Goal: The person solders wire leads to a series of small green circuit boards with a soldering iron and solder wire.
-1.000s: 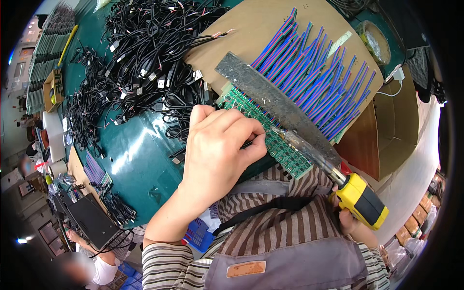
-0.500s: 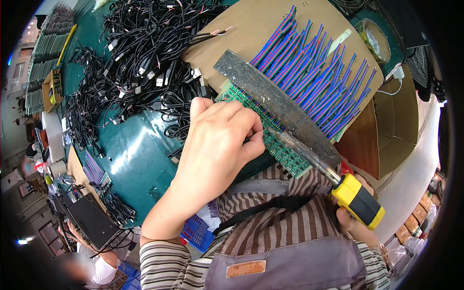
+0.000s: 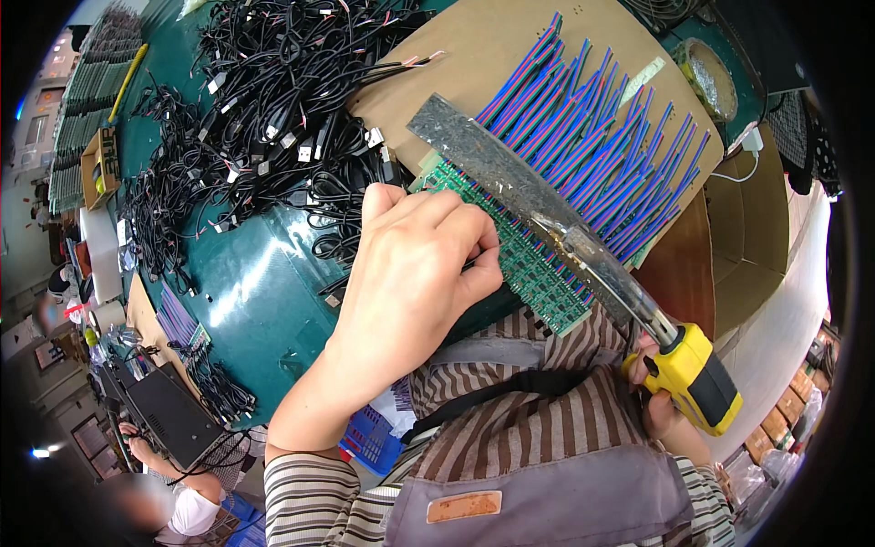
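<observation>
small open brown cardboard box (image 3: 98, 166) at the table's left edge, larger brown carton (image 3: 747, 246) at right

Circuit board strip (image 3: 519, 246) lies on the cardboard sheet (image 3: 474, 55), with the ribbon wires (image 3: 602, 155) fanning behind it. A metal bar (image 3: 497, 164) lies across where board and wires meet. Left of the cardboard, a cable heap (image 3: 264, 100) covers the worktop (image 3: 246, 301). A tape roll (image 3: 706, 77) sits far right.

Operator clothing: long-sleeved shirt (image 3: 538, 428) with brown and cream stripes, left cuff pushed up the forearm. Grey apron (image 3: 565, 501) bearing a small tan rectangular patch (image 3: 465, 506). Dark strap (image 3: 510, 387) crossing the chest diagonally.
</observation>
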A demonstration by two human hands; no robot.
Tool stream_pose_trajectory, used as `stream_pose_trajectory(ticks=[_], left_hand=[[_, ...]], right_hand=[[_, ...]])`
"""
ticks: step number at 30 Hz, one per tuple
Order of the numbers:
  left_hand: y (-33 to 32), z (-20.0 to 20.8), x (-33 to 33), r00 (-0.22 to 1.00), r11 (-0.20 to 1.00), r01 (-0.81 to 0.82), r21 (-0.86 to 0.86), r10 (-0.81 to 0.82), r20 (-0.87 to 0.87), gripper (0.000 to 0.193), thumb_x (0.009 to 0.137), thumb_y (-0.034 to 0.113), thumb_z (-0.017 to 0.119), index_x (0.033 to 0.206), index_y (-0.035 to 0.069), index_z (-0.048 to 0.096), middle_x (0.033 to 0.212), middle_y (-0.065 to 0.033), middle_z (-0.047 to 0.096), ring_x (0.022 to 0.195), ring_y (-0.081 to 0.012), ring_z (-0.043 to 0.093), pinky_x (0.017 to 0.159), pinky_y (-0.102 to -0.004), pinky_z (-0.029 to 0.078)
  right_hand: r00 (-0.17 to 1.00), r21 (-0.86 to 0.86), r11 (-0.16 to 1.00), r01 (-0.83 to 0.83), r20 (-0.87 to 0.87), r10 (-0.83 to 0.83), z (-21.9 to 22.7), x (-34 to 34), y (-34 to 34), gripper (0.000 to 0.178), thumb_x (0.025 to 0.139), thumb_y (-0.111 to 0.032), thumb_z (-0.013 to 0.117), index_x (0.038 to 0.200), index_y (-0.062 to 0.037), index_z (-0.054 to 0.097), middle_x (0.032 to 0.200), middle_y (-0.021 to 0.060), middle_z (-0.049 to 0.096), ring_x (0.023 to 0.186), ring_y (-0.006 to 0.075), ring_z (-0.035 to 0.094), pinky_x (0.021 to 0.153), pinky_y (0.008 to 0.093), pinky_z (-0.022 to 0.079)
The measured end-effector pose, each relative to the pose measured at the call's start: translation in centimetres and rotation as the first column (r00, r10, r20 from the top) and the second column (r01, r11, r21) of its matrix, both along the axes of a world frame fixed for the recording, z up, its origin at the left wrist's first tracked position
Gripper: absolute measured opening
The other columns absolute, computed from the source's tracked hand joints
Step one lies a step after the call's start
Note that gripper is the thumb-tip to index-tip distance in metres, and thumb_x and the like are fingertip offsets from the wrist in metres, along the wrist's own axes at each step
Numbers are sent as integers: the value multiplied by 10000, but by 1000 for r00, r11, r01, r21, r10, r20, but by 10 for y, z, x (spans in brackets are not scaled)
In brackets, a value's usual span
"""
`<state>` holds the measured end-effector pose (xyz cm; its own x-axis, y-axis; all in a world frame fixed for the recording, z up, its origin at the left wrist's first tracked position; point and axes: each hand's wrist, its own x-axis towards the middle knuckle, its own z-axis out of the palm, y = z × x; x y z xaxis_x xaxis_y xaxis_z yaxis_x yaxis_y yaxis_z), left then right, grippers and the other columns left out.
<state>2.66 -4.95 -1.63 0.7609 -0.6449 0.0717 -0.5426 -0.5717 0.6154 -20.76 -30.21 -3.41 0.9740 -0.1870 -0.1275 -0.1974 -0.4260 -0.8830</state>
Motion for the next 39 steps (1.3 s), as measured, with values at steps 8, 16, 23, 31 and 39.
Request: stream_pose_trajectory(ticks=[8,16,23,31,39], left_hand=[[3,2,0,999,1000,12,-25,-12,31,131,702,50,751,756,72,633,688,-10,592,655,-196,545,759,-334,377],[11,17,47,976,984,-151,-97,164,141,89,798,70,715,874,26,719,820,-97,711,756,-225,679,792,-328,489],[16,-10,105,886,964,-220,151,133,443,137,804,180,758,905,87,754,969,-47,680,968,-238,602,873,-364,429],[33,0,96,956,944,-232,-236,265,122,159,768,31,771,923,62,781,859,-62,706,791,-136,671,728,-252,511],[35,26,63,981,956,-78,-283,125,150,160,750,-4,788,900,54,786,770,-48,691,688,-109,641,602,-240,481]], right_hand=[[1000,137,991,11,-11,-10,-1,9,3,452,885,-512,583,853,-71,675,734,46,620,766,223,599,668,328,472],[995,373,923,97,-58,-81,-13,3,12,788,896,-659,559,1316,-4,440,829,54,530,613,114,474,565,265,403],[999,290,957,3,-32,6,-12,4,0,791,887,-682,550,1305,-20,436,825,41,529,612,108,473,580,252,400],[997,345,936,68,-57,-51,-8,8,7,821,861,-710,556,1289,-17,455,825,28,530,613,98,472,582,249,405],[996,338,941,9,-85,20,-11,4,3,842,865,-703,557,1303,7,445,979,47,540,640,99,476,589,253,405]])
